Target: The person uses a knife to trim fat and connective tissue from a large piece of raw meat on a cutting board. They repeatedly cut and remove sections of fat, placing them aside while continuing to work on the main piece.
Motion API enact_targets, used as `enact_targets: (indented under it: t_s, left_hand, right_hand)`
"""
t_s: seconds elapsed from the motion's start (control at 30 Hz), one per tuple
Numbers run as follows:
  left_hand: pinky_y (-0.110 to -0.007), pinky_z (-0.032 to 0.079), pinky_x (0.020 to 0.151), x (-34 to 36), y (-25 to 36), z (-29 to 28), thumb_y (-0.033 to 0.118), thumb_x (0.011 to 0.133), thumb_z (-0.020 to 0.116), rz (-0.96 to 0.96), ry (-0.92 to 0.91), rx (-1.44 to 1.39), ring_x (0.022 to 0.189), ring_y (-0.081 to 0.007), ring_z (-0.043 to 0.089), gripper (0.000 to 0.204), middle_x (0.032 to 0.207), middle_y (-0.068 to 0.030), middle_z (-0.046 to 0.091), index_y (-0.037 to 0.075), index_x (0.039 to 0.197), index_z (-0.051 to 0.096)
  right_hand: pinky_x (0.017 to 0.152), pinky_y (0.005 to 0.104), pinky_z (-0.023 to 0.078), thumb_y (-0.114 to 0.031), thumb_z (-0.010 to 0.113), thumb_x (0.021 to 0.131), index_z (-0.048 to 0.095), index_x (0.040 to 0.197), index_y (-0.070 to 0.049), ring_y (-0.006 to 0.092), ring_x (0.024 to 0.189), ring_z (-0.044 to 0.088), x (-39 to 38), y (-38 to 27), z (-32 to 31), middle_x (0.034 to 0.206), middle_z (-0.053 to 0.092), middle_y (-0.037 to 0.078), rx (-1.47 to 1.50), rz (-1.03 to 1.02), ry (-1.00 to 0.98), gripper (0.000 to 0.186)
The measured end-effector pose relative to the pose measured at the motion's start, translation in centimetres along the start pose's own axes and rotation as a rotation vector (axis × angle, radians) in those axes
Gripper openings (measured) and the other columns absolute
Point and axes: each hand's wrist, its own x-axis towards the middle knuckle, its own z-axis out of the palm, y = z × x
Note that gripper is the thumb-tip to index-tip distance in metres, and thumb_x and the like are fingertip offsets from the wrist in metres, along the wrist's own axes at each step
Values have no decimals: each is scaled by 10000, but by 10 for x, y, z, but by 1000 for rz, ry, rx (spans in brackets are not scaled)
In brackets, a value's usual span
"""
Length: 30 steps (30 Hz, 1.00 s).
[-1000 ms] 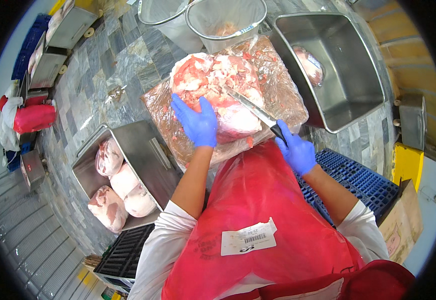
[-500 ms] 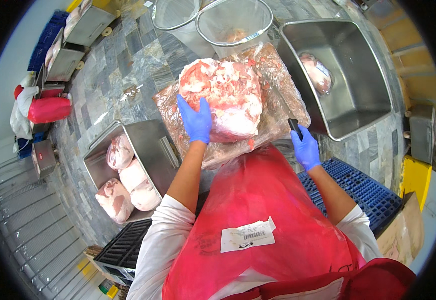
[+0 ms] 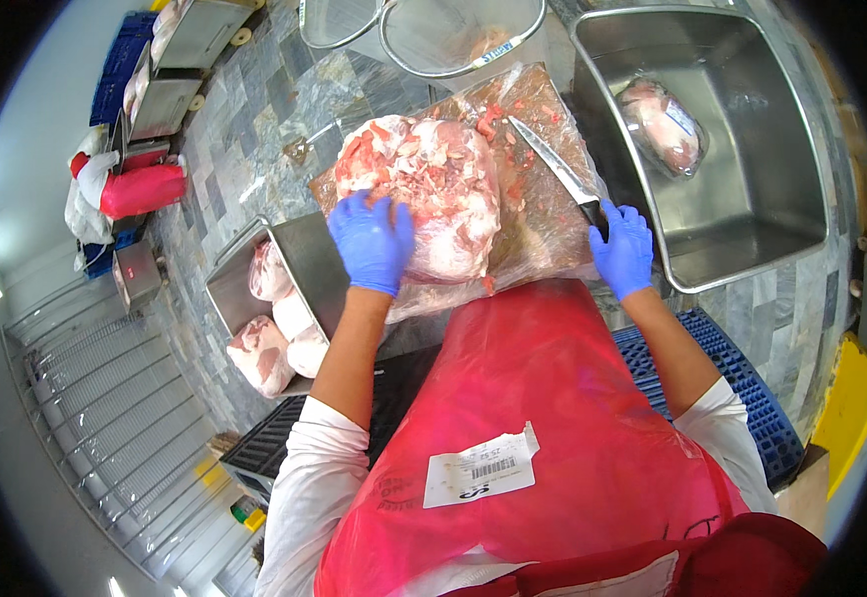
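Observation:
A large slab of raw meat (image 3: 433,194), pink with pale fat and loose scraps on top, lies on a brown work surface wrapped in clear plastic (image 3: 543,224). My left hand (image 3: 372,244), in a blue glove, rests on the slab's near left edge with its fingers spread. In the matching glove, my right hand (image 3: 622,251) is closed around the black handle of a knife (image 3: 557,164). Its blade points away and to the left, over the plastic beside the slab, apart from the meat. Small red scraps (image 3: 493,117) are scattered there.
At right stands a deep steel tub (image 3: 752,199) holding one bagged meat piece (image 3: 664,129). A smaller steel bin (image 3: 304,254) at left holds several meat pieces. Hoops with clear bags (image 3: 463,35) stand beyond the surface. Another person (image 3: 140,189) is at far left.
My left hand has shifted from the slab's left side toward its near left edge, fingers more spread. The knife blade has turned to show its flat side. The whole view has shifted somewhat.

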Motion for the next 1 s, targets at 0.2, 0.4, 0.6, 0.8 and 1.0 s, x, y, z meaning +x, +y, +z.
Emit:
enact_targets:
  t_s: [0.2,0.4,0.6,0.8,1.0]
  left_hand:
    - [-509,504,960,-13,-14,-3,228,895,771,-157,31,-136,1090,-428,640,275,1210,-237,673,58,1110,762]
    - [-469,516,903,8,44,3,250,823,838,-279,-105,-194,1033,-383,626,230,1082,-174,679,100,991,794]
    - [-460,502,857,18,40,26,184,804,815,-389,-79,-154,993,-368,615,127,989,-162,670,80,835,750]
    - [-459,440,786,7,34,31,67,847,731,-361,115,-364,863,-329,561,129,824,-126,587,50,792,616]
    - [-446,417,778,-2,31,29,74,924,674,-435,187,-369,832,-314,515,143,824,-122,535,32,850,559]
  right_hand:
    - [843,481,526,-227,742,914,710,1222,-76,363,946,649,27,-27,-9,989,662,146,364,-194,-72,345]
    - [849,484,527,-224,707,943,712,1195,-75,375,946,657,47,-62,0,988,660,152,468,-340,-203,293]
    - [839,491,530,-224,705,946,716,1178,-70,381,947,660,53,-69,-2,997,674,160,463,-308,-278,279]
    - [825,480,539,-221,709,942,739,1159,-96,371,947,668,48,-38,3,979,682,155,437,-167,-238,252]
    - [792,477,546,-205,717,933,743,1142,-97,363,887,673,56,-55,0,955,675,146,522,-187,-269,236]
